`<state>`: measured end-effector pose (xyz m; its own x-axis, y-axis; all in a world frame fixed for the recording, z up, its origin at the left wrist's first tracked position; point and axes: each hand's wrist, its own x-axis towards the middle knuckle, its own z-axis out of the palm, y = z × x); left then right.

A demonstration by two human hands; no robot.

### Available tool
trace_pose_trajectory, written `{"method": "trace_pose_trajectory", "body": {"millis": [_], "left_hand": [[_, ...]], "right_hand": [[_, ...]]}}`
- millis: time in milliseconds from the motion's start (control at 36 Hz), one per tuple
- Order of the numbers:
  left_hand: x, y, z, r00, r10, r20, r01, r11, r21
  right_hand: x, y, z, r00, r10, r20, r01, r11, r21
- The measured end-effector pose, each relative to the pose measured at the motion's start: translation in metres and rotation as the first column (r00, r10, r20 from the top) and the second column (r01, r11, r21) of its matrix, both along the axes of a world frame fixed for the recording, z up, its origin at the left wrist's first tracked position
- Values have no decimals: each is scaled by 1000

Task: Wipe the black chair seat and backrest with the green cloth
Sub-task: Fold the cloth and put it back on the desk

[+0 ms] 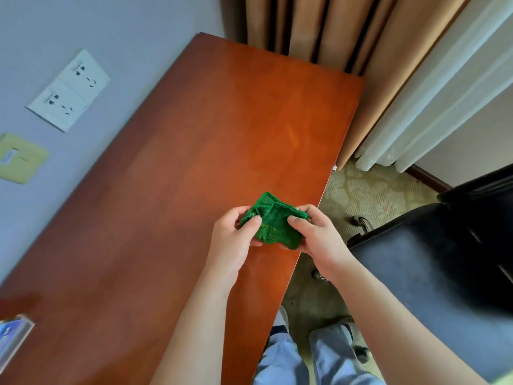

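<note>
The green cloth (pixel 273 221) is bunched and folded between both hands, held above the near right part of the wooden desk. My left hand (pixel 233 240) pinches its left side with thumb on top. My right hand (pixel 316 237) grips its right side. The black chair (pixel 433 262) stands to the right of the desk, its seat facing up and its darker backrest (pixel 485 207) rising at the far right. Neither hand touches the chair.
The reddish-brown desk (pixel 180 190) runs along a pale wall with white sockets (pixel 69 90). Tan curtains (pixel 319 29) and white sheers (pixel 444 87) hang behind. A clear holder (pixel 14 337) sits at the desk's near left. Patterned carpet (pixel 369 195) lies between desk and chair.
</note>
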<state>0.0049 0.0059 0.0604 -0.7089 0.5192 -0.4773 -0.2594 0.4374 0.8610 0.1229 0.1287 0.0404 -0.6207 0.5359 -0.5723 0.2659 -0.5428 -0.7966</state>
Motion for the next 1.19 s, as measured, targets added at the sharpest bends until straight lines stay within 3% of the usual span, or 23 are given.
{"method": "trace_pose_trajectory", "body": {"millis": [56, 111, 222, 333, 417, 500, 556, 639, 694, 750, 833, 972, 1111, 1194], "left_hand": [[-5, -6, -4, 996, -57, -62, 54, 997, -52], [-12, -10, -7, 988, -99, -120, 85, 989, -118], [-26, -15, -8, 966, -195, -172, 153, 961, -228], [-41, -16, -12, 980, -178, -93, 162, 975, -155], [-46, -20, -20, 983, -13, 184, 17, 1000, -20], [-45, -23, -26, 882, 53, 468, -88, 995, 53], [-42, -22, -27, 795, 13, 606, -120, 983, 137], [-37, -18, -26, 682, -62, 729, -166, 957, 237], [-35, -19, -32, 657, -80, 750, -177, 950, 256], [-37, -20, -41, 699, -42, 714, -204, 945, 255], [-43, -22, -54, 838, 113, 534, -197, 975, 102], [-50, -16, -62, 979, 22, 201, -17, 1000, -25], [-53, -7, -68, 951, -295, -94, 273, 942, -197], [-48, -4, -68, 899, -396, -188, 330, 893, -305]], "right_hand": [[-2, -1, -5, 991, 73, 112, -105, 944, 312], [-6, 0, -7, 979, 97, 182, -179, 837, 517], [-18, -2, 6, 979, 113, 169, -193, 777, 599], [-31, -8, 21, 991, 132, 0, -123, 922, 368], [-39, -10, 26, 994, 53, -100, -38, 988, 152], [-45, -10, 29, 979, -44, -197, 33, 998, -59], [-47, -11, 29, 960, -108, -259, 58, 979, -194], [-47, -11, 22, 944, -182, -274, 100, 952, -289], [-44, -9, 15, 940, -240, -243, 161, 938, -305], [-37, -6, 4, 937, -295, -187, 236, 930, -283], [-22, -2, -15, 953, -298, -59, 290, 951, -111], [-1, -8, -44, 971, -156, 178, 98, 950, 298], [15, -19, -60, 955, -6, 297, -144, 866, 479], [22, -20, -61, 926, 35, 377, -250, 803, 540]]}}
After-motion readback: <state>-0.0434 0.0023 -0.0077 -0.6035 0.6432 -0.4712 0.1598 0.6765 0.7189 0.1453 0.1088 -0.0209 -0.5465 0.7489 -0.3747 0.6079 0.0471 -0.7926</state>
